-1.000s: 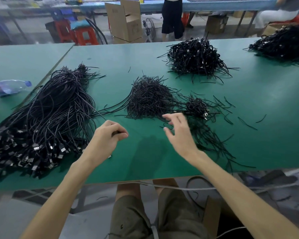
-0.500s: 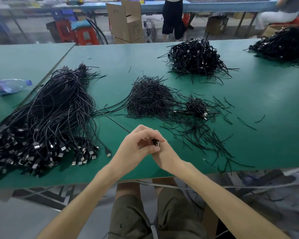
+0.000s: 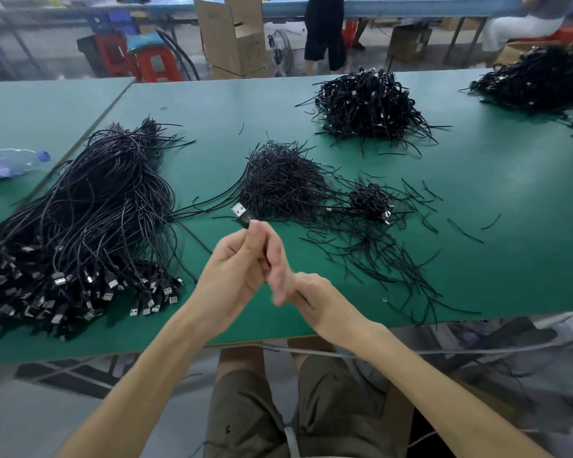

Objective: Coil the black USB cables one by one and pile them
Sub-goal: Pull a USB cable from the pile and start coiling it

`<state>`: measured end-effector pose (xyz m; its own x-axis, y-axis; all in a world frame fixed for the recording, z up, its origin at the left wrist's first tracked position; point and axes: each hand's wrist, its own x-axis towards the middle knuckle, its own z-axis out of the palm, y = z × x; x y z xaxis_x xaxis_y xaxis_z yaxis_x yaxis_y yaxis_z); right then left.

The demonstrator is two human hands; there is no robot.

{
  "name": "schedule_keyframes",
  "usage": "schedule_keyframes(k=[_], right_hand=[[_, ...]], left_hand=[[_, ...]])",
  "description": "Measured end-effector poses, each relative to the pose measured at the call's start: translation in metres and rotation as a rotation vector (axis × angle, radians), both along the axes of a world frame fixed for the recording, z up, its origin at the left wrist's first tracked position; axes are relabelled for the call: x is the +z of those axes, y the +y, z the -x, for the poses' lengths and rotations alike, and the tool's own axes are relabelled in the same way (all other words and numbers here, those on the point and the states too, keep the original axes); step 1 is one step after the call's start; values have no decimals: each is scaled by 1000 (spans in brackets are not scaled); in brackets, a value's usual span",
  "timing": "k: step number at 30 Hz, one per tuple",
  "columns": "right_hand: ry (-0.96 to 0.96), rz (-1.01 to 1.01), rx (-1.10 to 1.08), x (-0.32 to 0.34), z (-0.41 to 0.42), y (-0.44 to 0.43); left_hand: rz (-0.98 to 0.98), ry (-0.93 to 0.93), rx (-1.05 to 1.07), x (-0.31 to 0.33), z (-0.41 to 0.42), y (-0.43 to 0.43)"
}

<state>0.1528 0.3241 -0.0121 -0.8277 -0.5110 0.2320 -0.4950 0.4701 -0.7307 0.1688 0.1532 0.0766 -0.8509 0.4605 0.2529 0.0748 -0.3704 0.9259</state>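
Fingers [image 3: 257, 238] of L hand [image 3: 232, 272] tight round USB plug [image 3: 240, 212]

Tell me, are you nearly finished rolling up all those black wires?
Not nearly. Done: a small pile of coiled black USB cables lies on the green table, with a bigger coiled heap behind. In hand: the left hand pinches one black cable's silver USB plug; the right hand is blurred beside it. Still to do: the big loose bundle of straight black cables.
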Motion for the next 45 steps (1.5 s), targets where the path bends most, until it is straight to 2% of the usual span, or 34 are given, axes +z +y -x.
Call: schedule_keyframes(k=[2,4,6,8,9,10,11,14,16,18,21,23,25,27,31,34,35,36,37,41,45], right_hand=[[11,-142,-39,0,6,6],[105,-196,-98,2,12,12],[116,-139,-188,7,20,22],[117,-78,-228,11,26,29],[126,-48,-225,13,27,30],[114,-16,-211,16,26,29],[90,21,-195,19,24,26],[9,179,-155,23,15,13],[-31,277,-159,23,10,4],[-53,329,-162,22,5,-6],[-86,336,-123,18,-3,-19],[-97,296,-84,10,-7,-22],[-102,216,-46,1,-8,-19],[-86,94,-59,-4,2,-7],[31,-186,-157,-1,31,20],[82,-140,-207,7,38,17],[86,-80,-212,10,37,12],[76,-12,-214,14,35,6],[59,53,-216,17,32,0],[27,235,-169,20,14,-19],[86,102,-123,8,-2,-30]], left_hand=[[110,62,-49,7,1,-6],[424,161,-102,4,4,-10],[849,249,-156,-8,6,-11],[1235,376,-100,-27,10,-10],[1331,410,-38,-38,12,-10],[1345,401,30,-45,12,-10],[1292,376,106,-51,13,-11],[964,314,265,-57,18,-11],[725,203,264,-58,15,-6],[408,-6,219,-56,12,4],[-111,-345,182,-47,13,12],[-344,-495,206,-37,17,6],[-483,-587,167,-28,20,-8],[-398,-542,140,-23,21,-23],[423,-86,77,-29,11,-42],[865,80,15,-49,5,-33],[965,120,60,-56,4,-27],[985,132,125,-63,3,-21],[904,94,187,-68,2,-15],[155,-296,289,-70,1,3],[-313,-516,232,-50,15,2]])
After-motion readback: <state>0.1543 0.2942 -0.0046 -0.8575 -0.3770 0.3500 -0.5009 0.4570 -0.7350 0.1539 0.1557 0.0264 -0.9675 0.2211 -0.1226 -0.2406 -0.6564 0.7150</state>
